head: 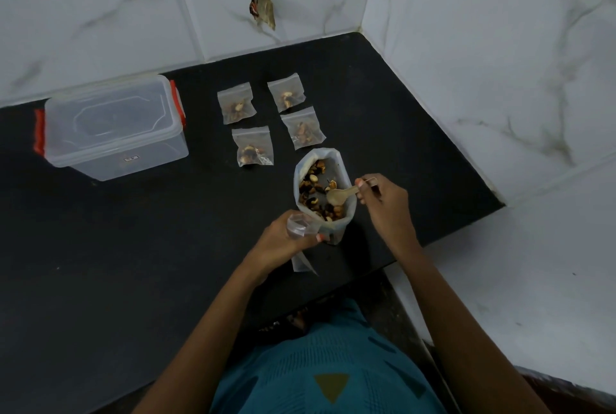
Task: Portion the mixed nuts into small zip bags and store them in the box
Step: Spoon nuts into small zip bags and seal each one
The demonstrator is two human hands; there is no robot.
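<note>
A large open bag of mixed nuts (pixel 320 190) stands on the black counter (pixel 133 247). My right hand (pixel 383 203) holds a small spoon (pixel 340 195) whose bowl is over the nuts inside the bag. My left hand (pixel 283 240) grips an empty small zip bag (pixel 300 230), held open right beside the big bag's near edge. Several filled small zip bags (pixel 252 146) lie flat behind the big bag. A clear plastic box (pixel 110 127) with red latches sits closed at the left.
White marble-pattern tiled walls (pixel 500 47) close the counter at the back and right. A dark hole with debris (pixel 263 8) marks the back wall. The counter's front edge runs just before my body.
</note>
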